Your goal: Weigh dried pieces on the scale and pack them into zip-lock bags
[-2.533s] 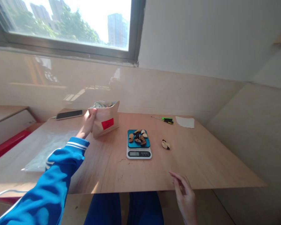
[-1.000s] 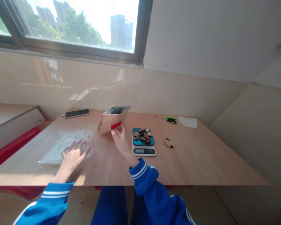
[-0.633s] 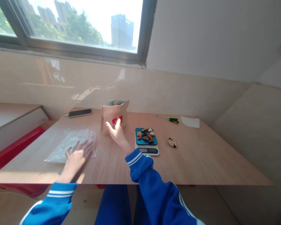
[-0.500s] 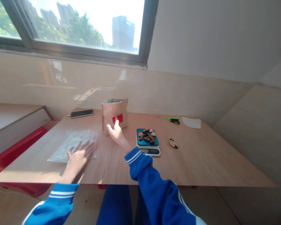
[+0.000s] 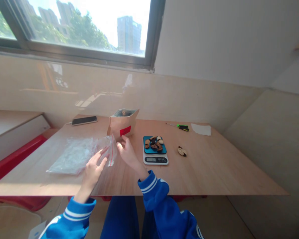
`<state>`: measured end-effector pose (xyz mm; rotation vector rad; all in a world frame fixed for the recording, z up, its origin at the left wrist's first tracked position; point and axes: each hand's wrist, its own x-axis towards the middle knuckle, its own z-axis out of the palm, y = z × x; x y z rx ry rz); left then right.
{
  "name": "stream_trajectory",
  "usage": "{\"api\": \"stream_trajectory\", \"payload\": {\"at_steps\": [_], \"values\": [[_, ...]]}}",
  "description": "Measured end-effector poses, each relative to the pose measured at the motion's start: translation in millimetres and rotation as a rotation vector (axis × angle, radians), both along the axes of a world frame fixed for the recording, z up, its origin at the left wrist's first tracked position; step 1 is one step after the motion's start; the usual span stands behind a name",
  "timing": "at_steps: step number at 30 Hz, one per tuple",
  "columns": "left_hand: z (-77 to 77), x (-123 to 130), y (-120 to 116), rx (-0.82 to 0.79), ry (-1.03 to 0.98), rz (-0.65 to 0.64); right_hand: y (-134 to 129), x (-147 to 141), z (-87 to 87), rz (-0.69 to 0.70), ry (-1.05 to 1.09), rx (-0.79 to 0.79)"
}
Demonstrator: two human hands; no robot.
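Note:
My left hand (image 5: 93,167) grips a clear zip-lock bag (image 5: 111,151) with a red seal line, its mouth end raised off the table. More clear plastic bags (image 5: 69,156) lie flat beside that hand. My right hand (image 5: 128,154) is at the sealed edge of the raised bag, fingers apart; whether it touches the plastic I cannot tell. Just behind it stands a brown paper pouch (image 5: 117,125) with a red label, its top gaping and a little of its contents showing. To the right, a kitchen scale (image 5: 156,160) bears several dried brown-and-pale slices (image 5: 153,143) on its blue plate.
Two more pale, dark-edged pieces (image 5: 182,151) lie right of the scale. Farther back are screwdrivers (image 5: 183,127) with green and black handles and a white paper sheet (image 5: 201,129). A phone (image 5: 84,120) rests at the back left. The table's front edge (image 5: 189,195) runs before me.
My left hand has raised a clear bag and moved right with it. My right hand has drawn back from the paper pouch toward the bag's mouth. The pouch now tilts, showing more opening.

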<state>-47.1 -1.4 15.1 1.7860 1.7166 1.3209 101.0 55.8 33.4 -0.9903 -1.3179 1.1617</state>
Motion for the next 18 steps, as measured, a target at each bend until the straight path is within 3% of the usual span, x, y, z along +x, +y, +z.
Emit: {"api": "stream_trajectory", "payload": {"at_steps": [3,9,15,18], "values": [[1.3,25.0,-5.2,-0.033,-0.142,0.015,-19.6,9.7,-2.4,-0.044,0.014,-0.063],[5.7,77.2,-15.5,-0.061,-0.375,-0.145,-45.0,38.9,-8.0,-0.049,0.095,-0.097],[1.6,94.3,-19.8,-0.074,-0.478,-0.190,-55.0,66.1,-1.9,0.027,0.206,-0.225],[2.3,97.0,-23.2,-0.045,-0.447,-0.247,-55.7,73.2,-0.6,-0.047,0.203,-0.187]]}}
